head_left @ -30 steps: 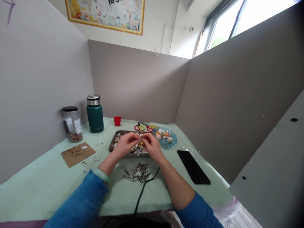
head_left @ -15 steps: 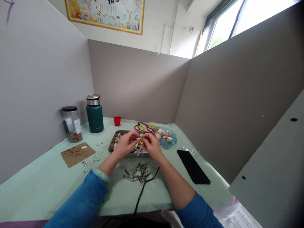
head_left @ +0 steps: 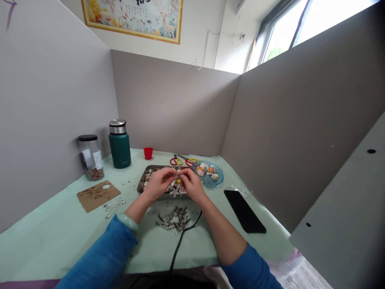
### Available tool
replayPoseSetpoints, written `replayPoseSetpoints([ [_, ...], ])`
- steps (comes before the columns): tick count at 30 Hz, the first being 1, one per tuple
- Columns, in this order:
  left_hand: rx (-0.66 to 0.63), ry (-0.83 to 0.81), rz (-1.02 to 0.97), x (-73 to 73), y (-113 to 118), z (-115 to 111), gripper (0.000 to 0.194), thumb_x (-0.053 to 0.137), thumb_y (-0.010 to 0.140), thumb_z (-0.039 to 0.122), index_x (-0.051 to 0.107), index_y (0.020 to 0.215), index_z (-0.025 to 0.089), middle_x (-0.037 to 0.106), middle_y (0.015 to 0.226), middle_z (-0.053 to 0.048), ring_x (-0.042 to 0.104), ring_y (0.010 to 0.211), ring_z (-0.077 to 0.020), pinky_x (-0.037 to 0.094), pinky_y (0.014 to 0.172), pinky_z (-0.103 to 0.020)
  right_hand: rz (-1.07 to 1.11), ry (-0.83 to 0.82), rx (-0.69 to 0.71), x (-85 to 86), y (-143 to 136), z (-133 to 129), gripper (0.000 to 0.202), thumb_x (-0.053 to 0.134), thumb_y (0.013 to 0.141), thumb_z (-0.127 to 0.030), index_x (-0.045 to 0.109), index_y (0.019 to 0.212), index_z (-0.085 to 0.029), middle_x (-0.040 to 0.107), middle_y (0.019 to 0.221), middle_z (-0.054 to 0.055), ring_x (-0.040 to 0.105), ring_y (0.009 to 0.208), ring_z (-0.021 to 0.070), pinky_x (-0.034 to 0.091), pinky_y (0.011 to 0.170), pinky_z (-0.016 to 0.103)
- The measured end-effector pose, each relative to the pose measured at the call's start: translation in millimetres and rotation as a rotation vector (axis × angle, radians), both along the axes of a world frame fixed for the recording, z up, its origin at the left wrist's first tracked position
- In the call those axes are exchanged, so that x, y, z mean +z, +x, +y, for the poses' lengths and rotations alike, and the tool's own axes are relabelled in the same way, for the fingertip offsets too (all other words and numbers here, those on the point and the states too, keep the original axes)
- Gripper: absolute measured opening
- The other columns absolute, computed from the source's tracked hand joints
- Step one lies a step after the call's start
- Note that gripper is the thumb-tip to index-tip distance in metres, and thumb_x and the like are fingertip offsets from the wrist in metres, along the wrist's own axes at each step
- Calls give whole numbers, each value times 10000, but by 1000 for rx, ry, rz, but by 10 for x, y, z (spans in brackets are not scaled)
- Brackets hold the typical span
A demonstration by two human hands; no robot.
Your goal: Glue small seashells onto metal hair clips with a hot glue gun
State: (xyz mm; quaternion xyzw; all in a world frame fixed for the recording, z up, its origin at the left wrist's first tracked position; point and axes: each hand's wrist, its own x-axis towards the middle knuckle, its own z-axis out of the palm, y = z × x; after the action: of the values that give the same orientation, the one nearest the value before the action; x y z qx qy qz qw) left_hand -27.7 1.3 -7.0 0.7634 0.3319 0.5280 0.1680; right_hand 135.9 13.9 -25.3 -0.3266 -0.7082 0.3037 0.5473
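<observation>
My left hand [head_left: 160,184] and my right hand [head_left: 191,184] meet fingertip to fingertip over a metal tray [head_left: 140,187] of small shells and beads. Both are closed in a pinch; whatever is between the fingertips is too small to make out. Below them on the green cloth lies a pile of small metal clips [head_left: 177,220]. A blue glass plate [head_left: 219,180] with orange and white pieces stands just right of the tray.
At the left are a jar [head_left: 92,158], a green bottle [head_left: 120,146], brown cardboard [head_left: 98,196] and large pins [head_left: 113,206]. Behind the tray are a red cup [head_left: 148,153] and scissors [head_left: 189,161]. A black phone-like slab [head_left: 245,211] lies right; a black cable [head_left: 178,247] runs in front.
The fingertips have shifted slightly, and the small pale piece seen between them earlier is now mostly hidden. Both hands otherwise stay over the tray.
</observation>
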Motion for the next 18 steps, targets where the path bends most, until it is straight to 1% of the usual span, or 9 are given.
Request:
replayPoseSetpoints([
  [4, 14, 11, 14, 2, 1, 0, 155, 592, 804, 305, 647, 899, 196, 686, 866, -50, 631, 764, -170, 497, 707, -272, -38, 25, -23, -10, 5, -4, 141, 469, 861, -309, 551, 873, -196, 538, 622, -27, 522, 545, 118, 420, 517, 224],
  [9, 29, 16, 24, -15, -5, 12, 139, 590, 803, 304, 645, 874, 198, 686, 848, -43, 632, 748, -167, 497, 691, -268, -74, 72, -27, 9, 3, -25, 135, 505, 851, -321, 563, 867, -199, 568, 709, -5, 538, 596, 121, 432, 547, 228],
  [15, -74, -102, -64, -20, 7, 6, 189, 608, 791, 287, 577, 945, 183, 684, 877, -59, 655, 804, -186, 520, 734, -310, -9, 35, -34, 24, 9, -22, 156, 503, 849, -342, 566, 851, -200, 543, 644, -21, 525, 558, 120, 423, 523, 227],
  [18, -115, -127, -117, -27, 11, 7, 211, 611, 790, 271, 532, 965, 183, 679, 922, -70, 656, 866, -194, 523, 766, -324, 10, 18, -29, 12, 9, -12, 171, 512, 845, -358, 573, 854, -199, 547, 639, -25, 518, 542, 115, 417, 516, 225],
])
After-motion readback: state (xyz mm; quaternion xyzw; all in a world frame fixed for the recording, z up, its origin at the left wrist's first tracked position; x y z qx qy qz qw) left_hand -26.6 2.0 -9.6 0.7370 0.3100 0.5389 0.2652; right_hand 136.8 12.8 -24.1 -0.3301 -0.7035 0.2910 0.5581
